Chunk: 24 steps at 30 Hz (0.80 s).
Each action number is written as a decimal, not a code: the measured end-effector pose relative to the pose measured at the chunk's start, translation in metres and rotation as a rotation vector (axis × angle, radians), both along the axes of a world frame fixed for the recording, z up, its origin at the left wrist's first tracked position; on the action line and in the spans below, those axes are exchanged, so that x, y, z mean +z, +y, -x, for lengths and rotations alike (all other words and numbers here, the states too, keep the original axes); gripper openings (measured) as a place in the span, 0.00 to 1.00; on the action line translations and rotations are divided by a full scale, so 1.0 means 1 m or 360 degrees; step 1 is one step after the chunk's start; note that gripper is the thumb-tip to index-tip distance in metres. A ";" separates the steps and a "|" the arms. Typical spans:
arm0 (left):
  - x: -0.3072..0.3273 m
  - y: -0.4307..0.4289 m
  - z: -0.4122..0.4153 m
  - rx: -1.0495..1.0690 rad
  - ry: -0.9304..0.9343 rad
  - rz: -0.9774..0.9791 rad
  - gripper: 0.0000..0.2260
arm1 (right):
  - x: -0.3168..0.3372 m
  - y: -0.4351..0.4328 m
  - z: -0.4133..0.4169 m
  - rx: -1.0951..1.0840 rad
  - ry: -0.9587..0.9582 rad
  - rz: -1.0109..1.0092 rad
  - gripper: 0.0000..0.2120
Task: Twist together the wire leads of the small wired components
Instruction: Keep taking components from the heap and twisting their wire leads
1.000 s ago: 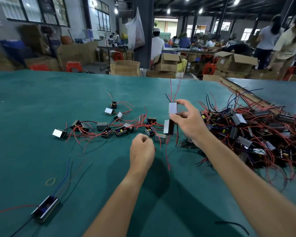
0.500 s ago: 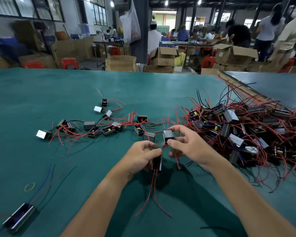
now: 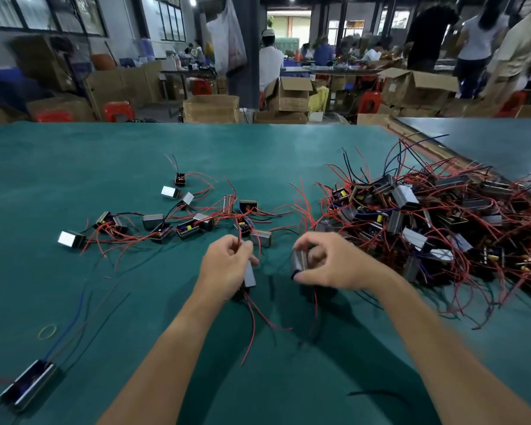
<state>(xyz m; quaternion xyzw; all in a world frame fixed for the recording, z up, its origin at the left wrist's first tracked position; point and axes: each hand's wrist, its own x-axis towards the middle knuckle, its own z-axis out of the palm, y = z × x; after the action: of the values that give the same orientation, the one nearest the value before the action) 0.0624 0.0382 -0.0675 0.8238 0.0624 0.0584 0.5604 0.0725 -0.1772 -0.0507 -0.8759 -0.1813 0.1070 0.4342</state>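
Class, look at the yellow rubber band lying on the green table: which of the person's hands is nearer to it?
Left. The left hand sits right of and beyond the rubber band; the right hand lies farther right again.

Fingers and blur hide what both grips hold, and the picture's edges cut the pile and some leads.

The left grip (image 3: 227, 265) covers most of its small component (image 3: 249, 276), so where the red leads leave it cannot be told. The grey component (image 3: 299, 260) in the right grip (image 3: 328, 262) is smeared by motion blur, its lower end lost in shadow. The pile of wired components (image 3: 426, 216) on the tabletop (image 3: 105, 167) runs off the right edge, with its lower units buried under wires. The long component (image 3: 28, 384) has leads cut off by the left edge.
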 end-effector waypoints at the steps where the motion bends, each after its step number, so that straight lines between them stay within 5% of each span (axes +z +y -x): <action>1: 0.001 0.000 0.001 -0.0010 -0.0022 0.0032 0.11 | -0.003 0.002 0.001 0.0042 -0.0024 0.0203 0.20; 7: 0.005 -0.005 0.006 -0.0147 -0.0047 0.0304 0.13 | -0.001 0.002 0.005 0.0230 0.0070 0.0344 0.22; 11: 0.006 -0.004 0.007 -0.0144 -0.0003 0.0270 0.15 | 0.004 0.004 0.008 0.0299 0.0033 0.0255 0.15; 19: 0.009 -0.002 0.011 -0.0172 -0.0043 0.0218 0.10 | -0.005 0.001 -0.004 -0.0285 -0.0386 0.0376 0.17; 24: 0.017 0.002 0.012 -0.0277 0.0127 0.0368 0.07 | -0.008 0.001 -0.006 -0.0314 -0.0331 0.0512 0.16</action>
<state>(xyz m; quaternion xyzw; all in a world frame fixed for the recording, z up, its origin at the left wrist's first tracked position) 0.0507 0.0399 -0.0508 0.7578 0.0191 -0.0308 0.6515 0.0787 -0.1764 -0.0585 -0.9538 -0.1189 0.0005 0.2760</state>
